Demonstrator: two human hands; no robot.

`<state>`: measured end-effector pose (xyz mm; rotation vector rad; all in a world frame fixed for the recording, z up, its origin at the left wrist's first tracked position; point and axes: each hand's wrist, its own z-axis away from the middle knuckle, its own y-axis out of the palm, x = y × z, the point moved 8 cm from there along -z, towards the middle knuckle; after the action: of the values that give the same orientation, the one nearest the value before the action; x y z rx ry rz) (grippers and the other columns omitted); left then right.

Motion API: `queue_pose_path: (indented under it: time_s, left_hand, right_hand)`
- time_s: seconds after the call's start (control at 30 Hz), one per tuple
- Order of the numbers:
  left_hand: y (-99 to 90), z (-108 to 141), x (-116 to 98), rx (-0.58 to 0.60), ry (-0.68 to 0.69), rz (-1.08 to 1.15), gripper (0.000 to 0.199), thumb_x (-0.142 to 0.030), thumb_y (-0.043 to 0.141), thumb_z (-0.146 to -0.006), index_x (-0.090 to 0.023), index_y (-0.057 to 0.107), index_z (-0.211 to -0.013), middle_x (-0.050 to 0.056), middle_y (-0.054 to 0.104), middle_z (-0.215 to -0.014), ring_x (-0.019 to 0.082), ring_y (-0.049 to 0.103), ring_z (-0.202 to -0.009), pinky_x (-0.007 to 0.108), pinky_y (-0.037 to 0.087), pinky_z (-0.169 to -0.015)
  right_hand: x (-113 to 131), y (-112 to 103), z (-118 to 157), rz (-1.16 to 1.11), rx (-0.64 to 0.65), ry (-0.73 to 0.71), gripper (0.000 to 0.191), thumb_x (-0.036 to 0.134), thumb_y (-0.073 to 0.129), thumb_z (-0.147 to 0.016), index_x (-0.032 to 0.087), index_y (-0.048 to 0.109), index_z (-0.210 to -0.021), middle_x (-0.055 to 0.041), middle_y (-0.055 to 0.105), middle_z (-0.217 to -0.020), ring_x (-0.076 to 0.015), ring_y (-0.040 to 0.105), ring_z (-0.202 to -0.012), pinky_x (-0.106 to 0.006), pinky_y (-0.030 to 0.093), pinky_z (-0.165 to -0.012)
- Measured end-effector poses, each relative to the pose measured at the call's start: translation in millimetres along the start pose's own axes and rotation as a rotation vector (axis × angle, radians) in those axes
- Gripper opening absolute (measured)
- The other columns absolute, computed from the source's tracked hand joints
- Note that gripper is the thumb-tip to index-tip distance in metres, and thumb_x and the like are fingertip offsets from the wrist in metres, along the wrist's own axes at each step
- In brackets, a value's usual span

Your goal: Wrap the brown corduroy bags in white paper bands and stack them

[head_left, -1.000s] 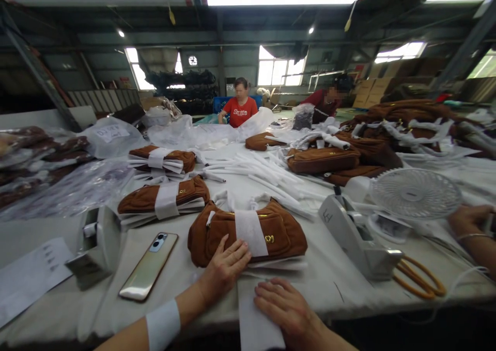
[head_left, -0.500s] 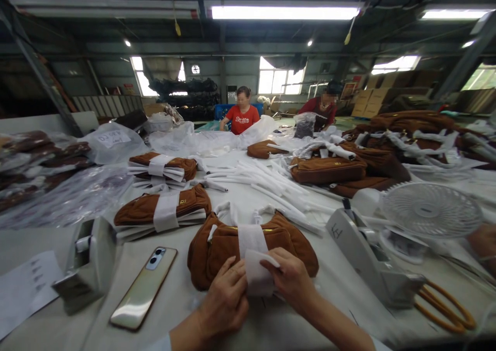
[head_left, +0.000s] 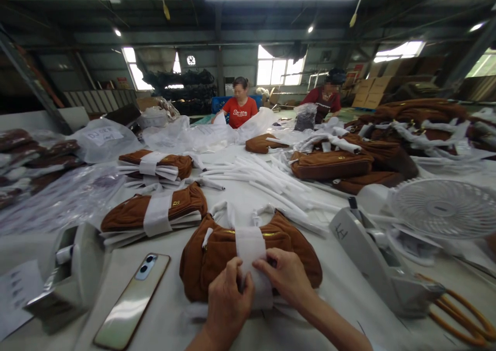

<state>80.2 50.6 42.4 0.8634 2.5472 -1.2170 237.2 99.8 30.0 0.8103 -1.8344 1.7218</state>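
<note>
A brown handbag (head_left: 220,253) lies in front of me, with a white wrapping strip (head_left: 251,242) passed around its middle. White padding covers its handle ends (head_left: 223,214). With bent fingers and thumb, my left hand (head_left: 228,296) grips the strip at its left side. My right hand (head_left: 284,273) is closed, its thumb and fingertips pinching the strip from the right. The fingertips of both hands almost meet over the front of the bag. Part of the strip's lower end is hidden behind my left hand.
Tape dispensers stand at left (head_left: 73,273) and right (head_left: 382,263). Nearby are a phone (head_left: 134,299), orange-handled scissors (head_left: 461,309) and a white fan (head_left: 445,209). Banded bags (head_left: 129,211), white tubes (head_left: 263,178) and piled brown bags (head_left: 333,165) lie beyond. Two people (head_left: 240,110) work across the table.
The strip's loose end, held raised by my right hand before, now lies flat against the bag. My left hand has curled its fingers more. The view has shifted slightly.
</note>
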Motion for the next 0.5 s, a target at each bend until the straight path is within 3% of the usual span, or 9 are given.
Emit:
queue_pose_path:
  time_s: [0.1, 0.2, 0.3, 0.4, 0.5]
  left_hand:
    - [3.7, -0.7, 3.8, -0.002, -0.017, -0.02, 0.008, -0.021, 0.047, -0.093, -0.02, 0.053, -0.099, -0.009, 0.047, -0.056, 0.01, 0.055, -0.048, 0.022, 0.042, -0.054]
    - [4.3, -3.6, -0.8, 0.0, 0.05, -0.03, 0.012, -0.018, 0.044, -0.095, -0.021, 0.056, -0.094, -0.008, 0.05, -0.057, 0.01, 0.056, -0.05, 0.022, 0.04, -0.055]
    - [2.1, -5.7, -6.3, -0.018, 0.115, -0.028, 0.016, -0.017, 0.043, -0.096, -0.021, 0.059, -0.093, -0.005, 0.058, -0.063, 0.01, 0.06, -0.055, 0.022, 0.041, -0.056]
    - [1.9, -5.7, -7.6, -0.027, 0.136, -0.032, 0.018, -0.018, 0.043, -0.097, -0.021, 0.06, -0.093, -0.003, 0.063, -0.067, 0.011, 0.062, -0.058, 0.022, 0.042, -0.056]
    - [4.5, -4.3, -6.9, -0.01, 0.14, -0.036, 0.019, -0.019, 0.042, -0.098, -0.02, 0.061, -0.096, -0.002, 0.066, -0.071, 0.012, 0.064, -0.061, 0.022, 0.044, -0.058]
  right_hand:
    - [-1.6, 1.4, 0.0, 0.004, -0.014, 0.023, 0.041, 0.042, 0.064, -0.083, 0.017, 0.046, -0.055, 0.0019, 0.056, -0.058, -0.0123, 0.051, -0.058, -0.027, 0.025, -0.056]
    - [-4.8, 3.2, 2.0, 0.019, -0.033, 0.024, 0.04, 0.042, 0.064, -0.085, 0.018, 0.05, -0.056, 0.0015, 0.057, -0.06, -0.0132, 0.053, -0.058, -0.026, 0.028, -0.056]
    - [-5.2, -0.1, 5.7, 0.01, -0.128, -0.031, 0.02, 0.039, 0.067, -0.084, 0.019, 0.065, -0.082, 0.0021, 0.06, -0.064, -0.0147, 0.056, -0.059, -0.026, 0.036, -0.056]
    - [11.8, -17.3, 17.0, 0.081, -0.387, -0.258, 0.041, 0.033, 0.067, -0.085, 0.017, 0.059, -0.121, -0.0035, 0.066, -0.084, -0.019, 0.062, -0.074, -0.029, 0.047, -0.067]
    - [39.7, -20.6, 34.0, 0.218, -0.501, -0.589, 0.024, 0.023, 0.056, -0.093, 0.02, 0.063, -0.116, -0.0089, 0.066, -0.105, -0.0214, 0.061, -0.095, -0.034, 0.047, -0.085]
